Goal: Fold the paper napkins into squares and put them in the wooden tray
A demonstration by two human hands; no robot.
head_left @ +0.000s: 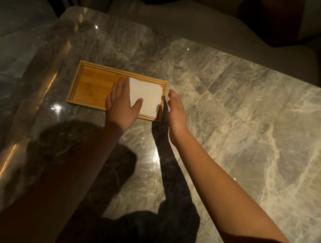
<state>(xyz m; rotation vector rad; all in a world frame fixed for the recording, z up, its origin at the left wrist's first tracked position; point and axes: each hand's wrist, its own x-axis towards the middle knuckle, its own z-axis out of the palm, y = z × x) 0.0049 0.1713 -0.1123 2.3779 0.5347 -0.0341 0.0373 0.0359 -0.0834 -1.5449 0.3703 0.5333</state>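
**Two hands at the napkin tray**

The left hand (121, 103) lay flat with fingers spread, resting on the left edge of the folded paper napkins (145, 98). The right hand (174, 111) stood on its side, open, just beside the right end of the wooden tray (92, 85), holding nothing. The white napkins sat in a small stack in the right part of the one tray. How many napkins was hard to tell. The tray sat on the shiny marble surface (240, 103).
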